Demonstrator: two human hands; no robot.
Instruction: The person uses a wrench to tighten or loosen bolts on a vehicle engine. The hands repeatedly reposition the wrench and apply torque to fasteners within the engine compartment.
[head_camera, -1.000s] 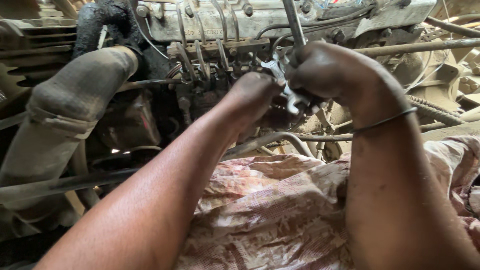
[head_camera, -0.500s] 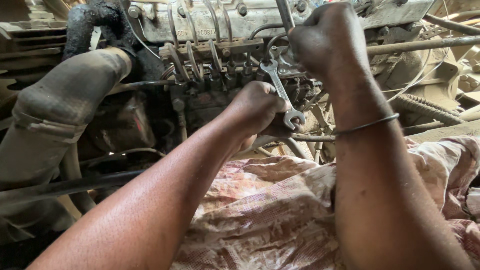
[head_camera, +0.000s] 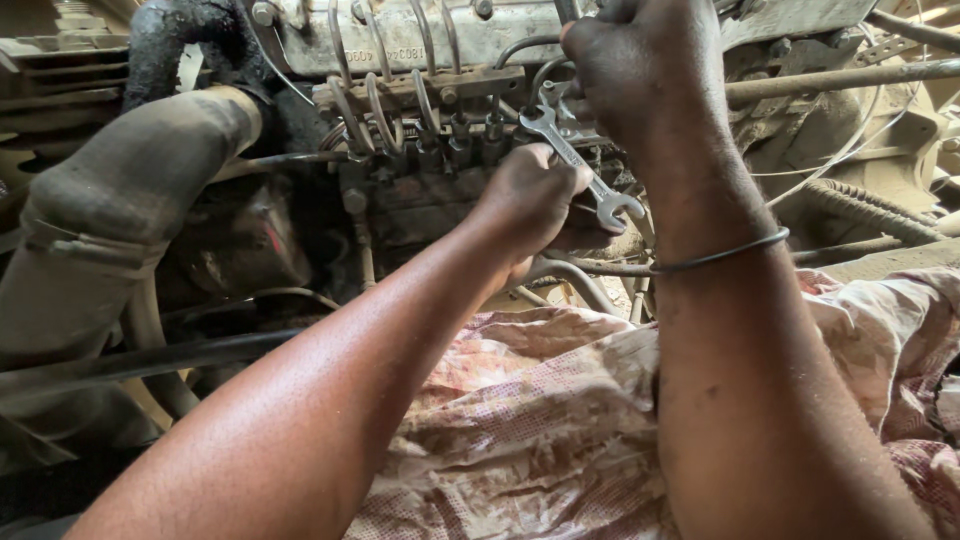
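1. Wrench (head_camera: 580, 165): a slim, bright-metal double open-ended spanner, scuffed and shiny. It lies tilted, running from upper left to lower right. Its middle is clasped in the fingers (head_camera: 560, 180) of the left hand (head_camera: 530, 200); one open end sticks out above them, the other below and to their right.
2. Upright metal rod (head_camera: 566, 10): a thin grey shaft, only its short top showing above the fingers (head_camera: 620, 50) of the right hand (head_camera: 640, 70), which close around it above the wrench.

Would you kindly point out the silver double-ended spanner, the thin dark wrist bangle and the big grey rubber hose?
Silver double-ended spanner (head_camera: 578, 163): head view, mid-shaft.
Thin dark wrist bangle (head_camera: 720, 256): head view, front arc.
Big grey rubber hose (head_camera: 140, 170): head view, upper bend.
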